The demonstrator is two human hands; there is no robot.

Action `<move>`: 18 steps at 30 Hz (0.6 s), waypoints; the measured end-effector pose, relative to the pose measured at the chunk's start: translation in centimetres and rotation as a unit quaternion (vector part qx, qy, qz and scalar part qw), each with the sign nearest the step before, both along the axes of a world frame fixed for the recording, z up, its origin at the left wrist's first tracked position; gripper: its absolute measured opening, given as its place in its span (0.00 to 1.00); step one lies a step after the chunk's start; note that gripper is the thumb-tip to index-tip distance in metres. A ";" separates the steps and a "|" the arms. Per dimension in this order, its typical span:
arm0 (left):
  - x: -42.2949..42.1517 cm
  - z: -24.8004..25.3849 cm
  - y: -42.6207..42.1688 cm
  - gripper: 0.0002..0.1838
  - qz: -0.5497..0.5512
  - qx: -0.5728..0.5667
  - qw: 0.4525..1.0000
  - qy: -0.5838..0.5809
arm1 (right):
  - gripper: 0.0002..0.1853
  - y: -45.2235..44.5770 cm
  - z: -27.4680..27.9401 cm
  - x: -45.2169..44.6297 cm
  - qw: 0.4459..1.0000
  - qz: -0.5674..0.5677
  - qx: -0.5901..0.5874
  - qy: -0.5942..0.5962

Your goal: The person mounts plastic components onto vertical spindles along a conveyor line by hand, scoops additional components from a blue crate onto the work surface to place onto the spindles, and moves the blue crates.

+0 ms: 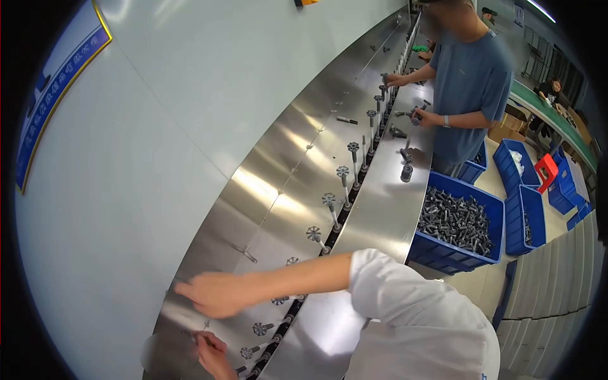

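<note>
My right hand (pixel 212 295) reaches in a white sleeve across a row of upright white rods, over the metal worktop (pixel 221 228). Its fingers are curled together at the worktop's far edge, and what they grip is too small to make out. Lower down, my left hand (pixel 214 353) has its fingertips pinched at a small, indistinct piece just above the metal. Beside it stand rods topped with grey, star-shaped knob-like parts (pixel 260 329), set along a black track (pixel 292 310). A thin T-shaped metal piece (pixel 245 253) lies on the worktop above my right hand.
A co-worker in a blue shirt (pixel 468 95) handles similar grey parts farther along the track. Several dark parts (pixel 405 172) lie on the metal ledge (pixel 373 218). A blue bin (pixel 500 221) full of grey pieces stands by the ledge; more blue bins and a red stool (pixel 546 170) are behind.
</note>
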State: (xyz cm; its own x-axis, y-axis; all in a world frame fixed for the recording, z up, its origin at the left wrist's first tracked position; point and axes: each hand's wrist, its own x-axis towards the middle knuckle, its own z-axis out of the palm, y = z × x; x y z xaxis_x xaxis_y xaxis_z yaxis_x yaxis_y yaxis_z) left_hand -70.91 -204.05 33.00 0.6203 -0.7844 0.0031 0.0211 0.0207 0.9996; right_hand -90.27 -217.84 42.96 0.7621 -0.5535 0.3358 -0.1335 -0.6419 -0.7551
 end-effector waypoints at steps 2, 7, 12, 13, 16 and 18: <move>-6.0 2.0 4.4 0.15 -0.002 -0.038 0.999 0.026 | 0.24 4.3 -0.7 -6.5 0.999 0.028 -0.007 -0.013; -22.6 0.1 9.3 0.11 -0.270 -0.055 0.961 -0.006 | 0.23 10.3 -12.8 -23.4 0.992 -0.064 0.110 0.023; -40.2 -6.8 3.4 0.16 -0.413 0.104 0.902 0.076 | 0.10 15.6 -25.2 -44.0 0.871 -0.325 0.301 0.212; -44.3 -5.8 1.8 0.15 -0.412 0.139 0.891 0.135 | 0.10 16.5 -26.9 -47.6 0.854 -0.361 0.308 0.214; -56.5 -6.9 -4.5 0.14 -0.413 0.116 0.890 0.154 | 0.10 16.9 -28.7 -57.0 0.803 -0.430 0.379 0.163; -64.6 -8.5 -10.6 0.13 -0.410 0.077 0.902 0.112 | 0.10 14.8 -29.3 -62.9 0.768 -0.450 0.447 0.088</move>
State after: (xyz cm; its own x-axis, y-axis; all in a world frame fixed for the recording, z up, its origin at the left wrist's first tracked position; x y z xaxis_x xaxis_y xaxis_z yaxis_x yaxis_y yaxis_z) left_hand -135.51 -214.62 24.46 -0.1961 -0.9602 -0.1991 0.1671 -0.2328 0.9581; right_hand -153.14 -203.05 13.64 -0.0742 -0.8317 -0.5502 -0.3699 0.5353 -0.7593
